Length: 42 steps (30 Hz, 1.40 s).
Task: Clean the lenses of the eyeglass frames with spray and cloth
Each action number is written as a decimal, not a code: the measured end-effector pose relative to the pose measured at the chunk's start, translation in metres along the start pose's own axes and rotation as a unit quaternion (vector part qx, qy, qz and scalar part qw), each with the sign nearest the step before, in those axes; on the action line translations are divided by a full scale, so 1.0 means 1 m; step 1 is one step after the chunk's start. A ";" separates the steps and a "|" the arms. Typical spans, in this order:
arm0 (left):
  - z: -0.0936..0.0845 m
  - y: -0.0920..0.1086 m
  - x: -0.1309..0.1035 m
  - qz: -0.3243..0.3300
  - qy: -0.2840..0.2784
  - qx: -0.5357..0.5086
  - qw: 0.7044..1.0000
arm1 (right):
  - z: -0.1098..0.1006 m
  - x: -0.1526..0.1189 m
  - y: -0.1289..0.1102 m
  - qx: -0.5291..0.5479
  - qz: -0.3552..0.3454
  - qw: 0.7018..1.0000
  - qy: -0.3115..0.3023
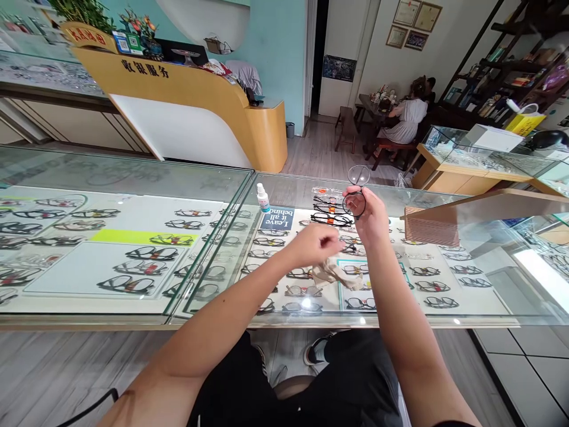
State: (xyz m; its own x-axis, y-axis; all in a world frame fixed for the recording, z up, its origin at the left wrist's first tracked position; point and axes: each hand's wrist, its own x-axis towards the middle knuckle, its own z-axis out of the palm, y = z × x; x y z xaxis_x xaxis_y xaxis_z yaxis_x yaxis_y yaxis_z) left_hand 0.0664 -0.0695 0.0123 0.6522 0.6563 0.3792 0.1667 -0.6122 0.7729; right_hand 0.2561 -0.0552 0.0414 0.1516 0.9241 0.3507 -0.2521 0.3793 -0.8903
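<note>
A pair of round thin-framed eyeglasses [354, 203] is held up over the glass counter by my right hand [373, 214], one lens above the other. The fingers of that hand are closed on the frame. To its left, my left hand [313, 244] is curled with thumb and fingers together; whether anything is inside cannot be seen. Just below it a crumpled beige cloth [335, 275] lies on the counter glass. A small white spray bottle [262, 198] with a blue label stands upright farther left.
The glass display counter [213, 320] holds many eyeglasses under its top. Several frames [331, 209] sit in a column beside my right hand. A wooden-framed panel [484, 204] stands at the right. Beyond are a cashier desk [186, 89] and a seated person [406, 118].
</note>
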 end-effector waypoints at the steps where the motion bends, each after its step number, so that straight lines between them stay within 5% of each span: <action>1: -0.008 -0.002 0.001 -0.001 0.085 0.001 0.996 | 0.000 -0.001 -0.002 0.008 0.004 1.000 -0.012; 3: -0.024 -0.005 0.003 0.012 0.225 -0.001 0.974 | 0.000 -0.002 -0.005 0.016 0.021 0.998 -0.051; 5: -0.038 -0.007 0.004 0.035 0.280 -0.007 0.959 | 0.000 -0.005 -0.009 0.009 0.052 0.993 -0.105; 10: -0.048 -0.004 0.002 0.072 0.186 -0.053 0.979 | -0.001 -0.011 -0.015 0.001 0.127 0.966 -0.224; 15: -0.043 0.000 0.000 0.069 0.152 -0.086 0.982 | -0.006 -0.010 -0.012 0.032 0.186 0.946 -0.264; 30: -0.043 0.012 0.004 0.022 0.182 -0.165 0.969 | -0.007 -0.010 -0.004 0.059 0.226 0.926 -0.295; 35: -0.045 0.005 0.007 0.017 0.234 -0.180 0.955 | -0.005 -0.008 -0.014 0.013 0.227 0.931 -0.287; 39: -0.052 -0.007 0.010 0.006 0.298 -0.185 0.936 | -0.002 -0.006 -0.015 -0.036 0.178 0.953 -0.240; 42: -0.055 -0.012 0.010 0.011 0.337 -0.159 0.928 | -0.001 -0.007 -0.008 -0.086 0.069 0.981 -0.162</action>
State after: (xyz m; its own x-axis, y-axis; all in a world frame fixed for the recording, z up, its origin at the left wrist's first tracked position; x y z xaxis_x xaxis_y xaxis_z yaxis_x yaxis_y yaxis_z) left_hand 0.0299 -0.0315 0.0349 0.0252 0.8374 0.5461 -0.1375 -0.5381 0.8316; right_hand 0.2580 -0.0643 0.0460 -0.1914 0.9427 0.2734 -0.0800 0.2626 -0.9616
